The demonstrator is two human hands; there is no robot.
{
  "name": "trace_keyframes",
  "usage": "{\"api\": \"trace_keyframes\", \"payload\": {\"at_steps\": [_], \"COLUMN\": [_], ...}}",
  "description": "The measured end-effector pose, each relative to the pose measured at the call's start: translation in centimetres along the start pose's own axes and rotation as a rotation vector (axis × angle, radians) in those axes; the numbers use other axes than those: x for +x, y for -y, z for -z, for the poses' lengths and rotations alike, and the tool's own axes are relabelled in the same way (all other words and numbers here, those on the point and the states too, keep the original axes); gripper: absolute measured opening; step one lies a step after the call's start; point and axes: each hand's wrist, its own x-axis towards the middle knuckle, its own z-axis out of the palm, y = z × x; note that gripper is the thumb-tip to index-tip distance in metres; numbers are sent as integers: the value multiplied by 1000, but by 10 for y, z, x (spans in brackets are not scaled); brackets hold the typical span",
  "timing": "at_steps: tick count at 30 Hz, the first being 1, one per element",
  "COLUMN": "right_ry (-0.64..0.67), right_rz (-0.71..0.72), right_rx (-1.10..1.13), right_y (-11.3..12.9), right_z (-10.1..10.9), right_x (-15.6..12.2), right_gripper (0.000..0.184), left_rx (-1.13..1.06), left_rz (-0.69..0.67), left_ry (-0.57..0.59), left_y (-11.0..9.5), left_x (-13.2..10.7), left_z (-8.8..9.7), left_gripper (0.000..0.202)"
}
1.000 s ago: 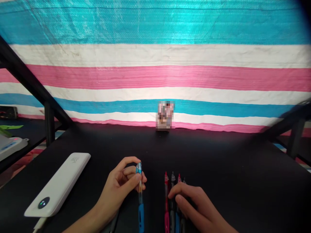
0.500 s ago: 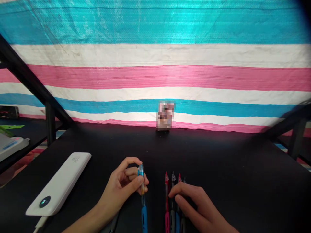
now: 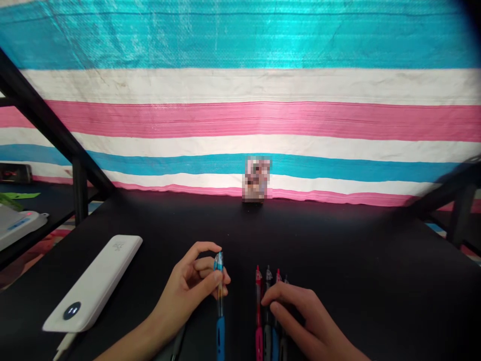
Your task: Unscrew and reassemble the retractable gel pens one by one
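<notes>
My left hand (image 3: 197,281) is closed on a clear-barrelled pen with a blue grip (image 3: 220,326), thumb on the barrel and index fingertip at its top end. The pen stands nearly straight up the view. To its right lies a row of pens: a red pen (image 3: 258,321), a dark pen (image 3: 267,331), another red-topped pen (image 3: 278,275) and a dark-topped one, partly covered. My right hand (image 3: 300,311) lies over this row, thumb and index finger bent close together on the pens. Its other fingers are hidden. Another dark pen-like thing (image 3: 178,343) lies beside my left wrist.
A white power bank (image 3: 97,281) with a cable (image 3: 64,346) lies on the black table (image 3: 356,250) at left. A small blurred-out object (image 3: 256,180) stands at the back, before a striped sheet (image 3: 225,118). Black frame bars (image 3: 56,125) slant on both sides.
The lower end of the blue pen has swung slightly left in my left hand. My right hand stays on the row of pens. The view has shifted a little.
</notes>
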Motion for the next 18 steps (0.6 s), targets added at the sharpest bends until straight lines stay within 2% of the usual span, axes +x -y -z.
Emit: {"api": "trace_keyframes", "payload": {"at_steps": [9, 15, 18], "right_ry": [2, 22, 25], "right_rz": [12, 18, 28], "right_rx": [4, -12, -14], "right_y": [1, -2, -2], "right_z": [0, 0, 0], "right_x": [1, 2, 2], "right_gripper": [26, 23, 23], "left_rx": [30, 46, 56], "left_rz": [10, -20, -28], "left_ry": [-14, -23, -72], "left_y": [-3, -5, -10], "left_x": [0, 2, 2], "left_z": [0, 0, -2], "left_gripper": [28, 39, 40]}}
